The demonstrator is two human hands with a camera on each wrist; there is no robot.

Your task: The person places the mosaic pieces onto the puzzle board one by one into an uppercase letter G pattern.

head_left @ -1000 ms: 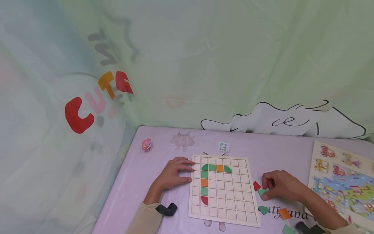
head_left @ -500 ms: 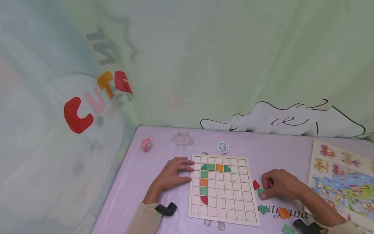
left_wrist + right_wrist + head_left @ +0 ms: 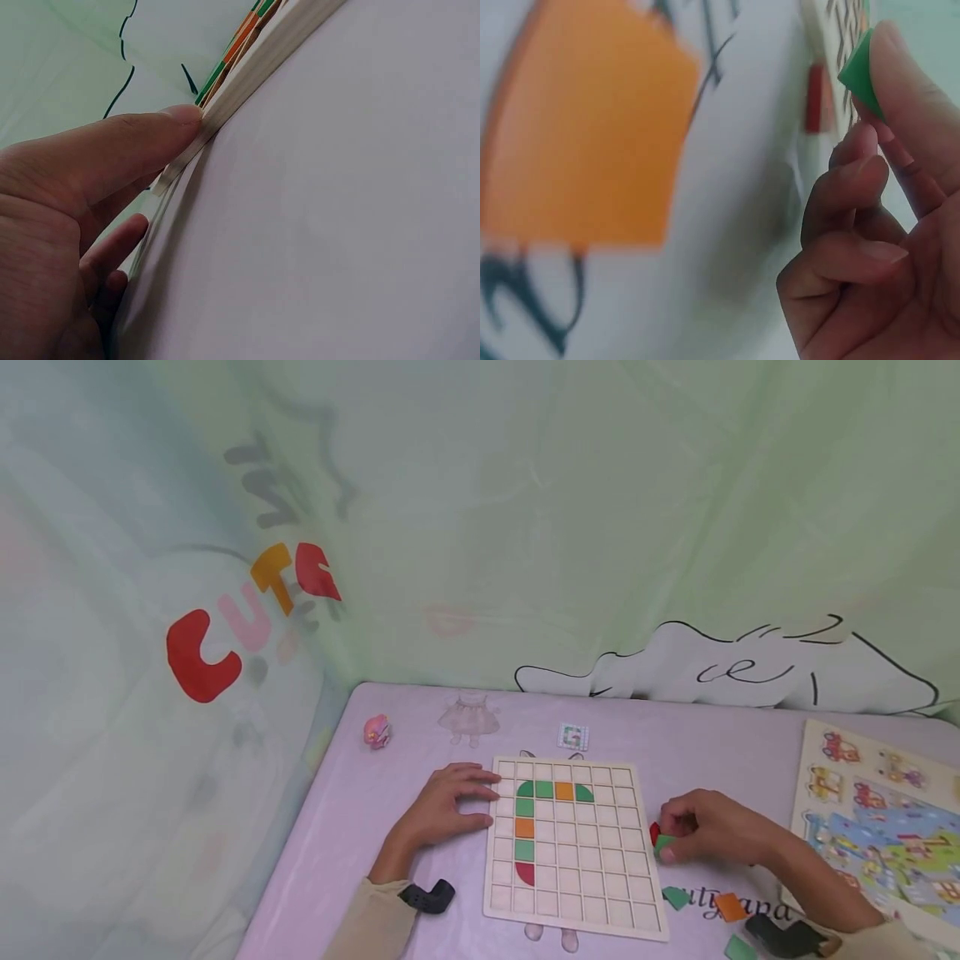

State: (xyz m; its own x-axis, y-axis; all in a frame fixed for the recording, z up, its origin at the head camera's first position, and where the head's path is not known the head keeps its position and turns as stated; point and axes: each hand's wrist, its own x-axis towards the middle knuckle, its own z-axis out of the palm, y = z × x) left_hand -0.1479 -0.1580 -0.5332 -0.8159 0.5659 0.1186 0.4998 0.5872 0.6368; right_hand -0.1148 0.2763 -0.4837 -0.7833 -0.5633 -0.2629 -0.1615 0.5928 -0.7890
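Right hand (image 3: pixel 712 828) pinches green tile (image 3: pixel 861 73) beside the board (image 3: pixel 569 857)

Thumb and fingers grip the tile off the board's right edge, near a red tile (image 3: pixel 815 98) on the table (image 3: pixel 438 927). The left hand (image 3: pixel 441 806) is relaxed, its thumb against the board's left edge.

Eight cells are filled: a run of green quarter-round (image 3: pixel 526 790), green square (image 3: pixel 544 789), orange square (image 3: pixel 564 791) and second green quarter-round (image 3: pixel 584 793); then, towards the person from its left end, green (image 3: pixel 524 807), orange (image 3: pixel 524 828), green (image 3: pixel 524 851) and red quarter-round (image 3: pixel 526 873).
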